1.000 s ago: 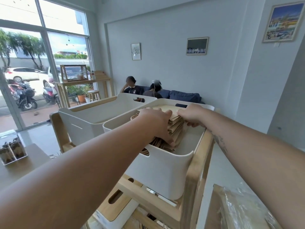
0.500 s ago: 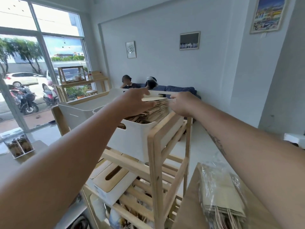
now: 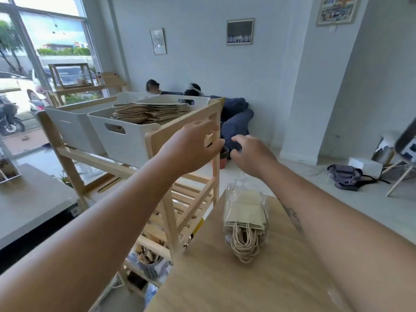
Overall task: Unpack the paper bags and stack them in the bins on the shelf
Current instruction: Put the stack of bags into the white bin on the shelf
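Note:
A stack of flat brown paper bags [image 3: 150, 112] lies in the nearer white bin [image 3: 126, 140] on top of the wooden shelf [image 3: 177, 131]. A second white bin [image 3: 72, 124] stands to its left. On the wooden table [image 3: 236, 278] lies a clear plastic pack of paper bags [image 3: 245, 212] with twine handles toward me. My left hand [image 3: 191, 147] hovers by the shelf's corner post, fingers apart and holding nothing. My right hand [image 3: 249, 154] is above the pack's far end, fingers loosely curled, holding nothing.
The shelf's lower slatted levels hold boxes and a grey utensil holder [image 3: 150, 269]. A grey counter [image 3: 27, 208] lies to the left. Two people [image 3: 191, 91] sit on a blue sofa by the far wall. A backpack [image 3: 346, 176] and a chair are on the floor at right.
Both hands have left the bag stack in the bin and pulled back toward me. The view has dropped and backed off, so the table and the wrapped pack now show.

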